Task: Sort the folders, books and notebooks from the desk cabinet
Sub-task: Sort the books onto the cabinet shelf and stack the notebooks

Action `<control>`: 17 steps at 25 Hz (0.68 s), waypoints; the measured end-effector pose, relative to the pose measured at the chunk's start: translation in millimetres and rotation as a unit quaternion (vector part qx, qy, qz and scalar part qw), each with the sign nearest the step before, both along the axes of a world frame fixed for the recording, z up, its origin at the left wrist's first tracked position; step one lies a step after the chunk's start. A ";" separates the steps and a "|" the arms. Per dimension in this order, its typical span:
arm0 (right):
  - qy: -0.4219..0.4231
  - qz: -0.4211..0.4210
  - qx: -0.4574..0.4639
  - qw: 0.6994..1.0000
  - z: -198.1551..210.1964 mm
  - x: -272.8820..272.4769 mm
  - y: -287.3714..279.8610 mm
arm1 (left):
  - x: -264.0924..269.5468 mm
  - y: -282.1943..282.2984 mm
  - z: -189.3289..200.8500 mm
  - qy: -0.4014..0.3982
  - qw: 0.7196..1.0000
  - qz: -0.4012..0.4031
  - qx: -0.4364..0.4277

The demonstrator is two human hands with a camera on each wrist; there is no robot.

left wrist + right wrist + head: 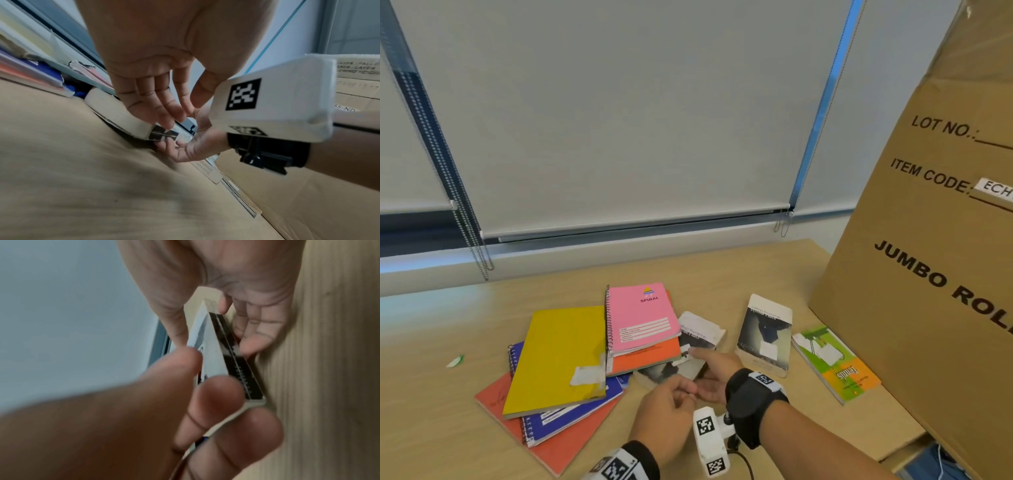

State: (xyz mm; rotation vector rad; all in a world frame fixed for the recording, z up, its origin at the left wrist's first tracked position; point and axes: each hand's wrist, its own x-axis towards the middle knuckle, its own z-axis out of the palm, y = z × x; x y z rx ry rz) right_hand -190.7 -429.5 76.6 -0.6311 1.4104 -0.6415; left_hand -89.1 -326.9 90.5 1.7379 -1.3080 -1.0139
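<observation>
A black-and-white paperback book [700,330] lies partly under the pink spiral notebook [640,317] and an orange notebook [643,358]. My right hand [705,368] grips the book's near end, thumb on the cover and fingers [257,331] underneath, lifting that end off the desk. My left hand [688,390] reaches in beside it; its straight fingers [164,113] touch the book's [123,113] near corner, thumb apart. A yellow notebook [561,356], a blue spiral notebook [571,414] and a red folder [558,445] are piled to the left.
A second black-and-white book [765,332] and a green-and-orange book [835,363] lie to the right on the wooden desk [431,411]. A tall cardboard box [928,274] stands at the right. Window blinds [619,120] hang behind. A small scrap [456,360] lies far left.
</observation>
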 end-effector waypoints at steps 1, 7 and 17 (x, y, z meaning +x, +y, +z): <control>0.023 0.012 -0.005 1.000 -1.3 2.9 -4.4 | 2.4 -0.5 2.8 0.000 1.000 0.003 -0.004; 0.301 0.163 -0.247 0.907 51.6 -4.4 -21.3 | 21.6 -8.7 27.2 -0.092 0.972 -0.015 -0.218; 0.355 0.268 -0.445 0.777 106.9 -42.6 -48.2 | 27.6 -55.3 -1.7 -0.016 0.991 -0.106 0.080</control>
